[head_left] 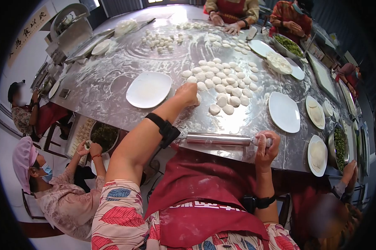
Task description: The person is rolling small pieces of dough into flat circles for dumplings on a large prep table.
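My left hand [188,94] reaches out over the steel table, fingers curled down, at the left edge of a group of flattened dough rounds [229,79]. A bit of white dough shows at its fingertips, mostly hidden by the hand. Close to the table's front edge lies a metal rolling pin [219,138]. Its right handle is in my right hand [266,146], with the fingers wrapped round it and the thumb up. The pin's left handle points toward my left forearm.
A white plate [149,89] lies left of my left hand, another white plate [284,111] to the right. Plates of wrappers [317,155] and a bowl of green filling [339,146] stand at the right edge. Small dough pieces [161,41] lie farther back. Co-workers surround the floury table [109,93].
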`<state>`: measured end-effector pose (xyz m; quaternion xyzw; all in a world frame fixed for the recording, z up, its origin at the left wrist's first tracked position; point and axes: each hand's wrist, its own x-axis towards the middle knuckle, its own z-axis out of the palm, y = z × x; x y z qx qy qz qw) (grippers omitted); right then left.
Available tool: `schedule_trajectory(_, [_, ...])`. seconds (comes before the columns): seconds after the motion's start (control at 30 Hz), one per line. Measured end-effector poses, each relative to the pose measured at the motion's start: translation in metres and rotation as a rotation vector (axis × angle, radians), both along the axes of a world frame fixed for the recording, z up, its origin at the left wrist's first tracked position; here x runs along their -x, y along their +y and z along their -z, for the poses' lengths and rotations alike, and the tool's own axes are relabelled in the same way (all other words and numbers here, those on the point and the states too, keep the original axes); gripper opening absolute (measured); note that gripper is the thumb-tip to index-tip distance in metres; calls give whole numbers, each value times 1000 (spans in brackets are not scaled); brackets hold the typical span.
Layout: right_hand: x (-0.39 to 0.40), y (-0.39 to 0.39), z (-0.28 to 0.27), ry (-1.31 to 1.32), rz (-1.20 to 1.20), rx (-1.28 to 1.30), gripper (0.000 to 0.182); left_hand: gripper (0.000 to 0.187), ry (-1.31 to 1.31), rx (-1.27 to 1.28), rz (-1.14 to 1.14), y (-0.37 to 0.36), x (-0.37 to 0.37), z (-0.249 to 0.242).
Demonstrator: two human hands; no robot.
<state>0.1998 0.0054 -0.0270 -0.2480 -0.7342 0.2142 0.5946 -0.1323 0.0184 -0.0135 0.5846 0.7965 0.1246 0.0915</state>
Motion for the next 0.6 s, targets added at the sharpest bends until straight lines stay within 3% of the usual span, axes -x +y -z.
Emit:
schedule_trajectory(0.07, [0,1,1,4,-7,1,8,51,12,63,69,-3,2,-6])
schedule_trajectory(0.17, [-3,2,2,9,-27,4,8,60,89,-89,101,-2,3,5])
schedule_trajectory(0.27, [-2,-1,1,15,-27,5,9,31,-816,-88,-189,-14,-22,-13])
schedule_trajectory(0.37, [-1,-2,0,18,-18,15,9,22,-1518,-47,-125,-37,-56,-33])
schedule_trajectory(0.5, [-1,0,2,19,-15,10,9,26,-1925,-62,-121,-51,-80,-29])
schedule_trajectory(0.6, [-2,-1,2,29,-30,15,9,24,-1870,-85,-64,-55,-89,-24])
